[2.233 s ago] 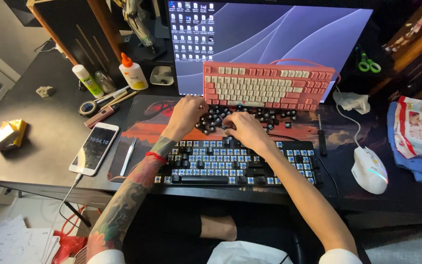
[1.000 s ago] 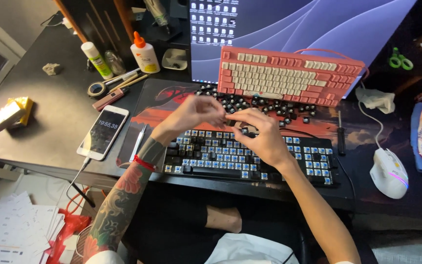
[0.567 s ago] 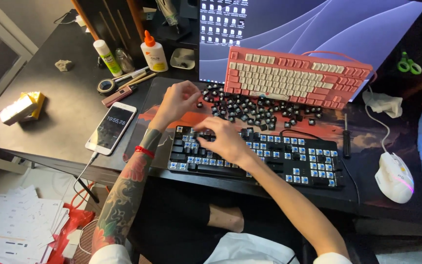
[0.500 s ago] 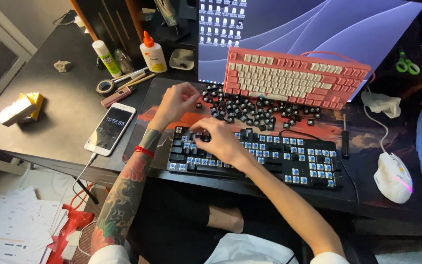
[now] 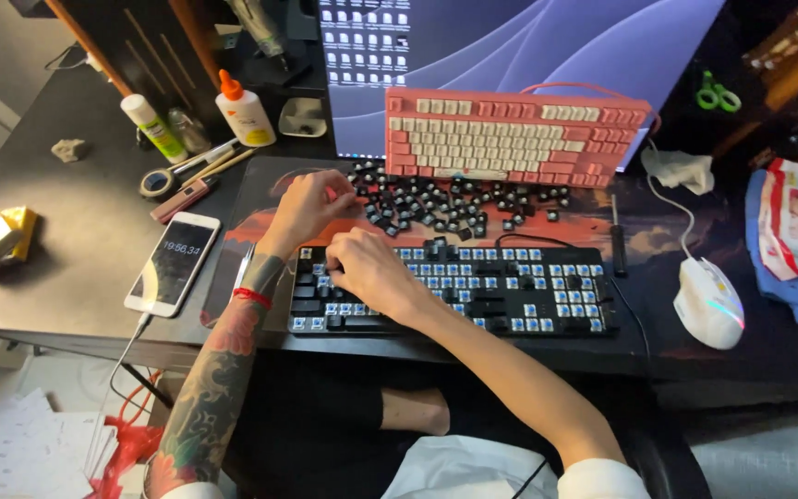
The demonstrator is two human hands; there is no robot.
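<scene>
On the desk mat, my right hand [image 5: 367,268] presses curled fingers onto the left end of the black keyboard [image 5: 454,291]. My left hand [image 5: 307,205], fingers bunched, rests beside the loose keycaps [image 5: 445,201] below the pink keyboard [image 5: 510,137].

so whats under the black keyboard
A dark desk mat with a red-orange picture lies under the black keyboard, showing at its left and behind it, where loose black keycaps lie. The part beneath the keyboard itself is covered.
</scene>
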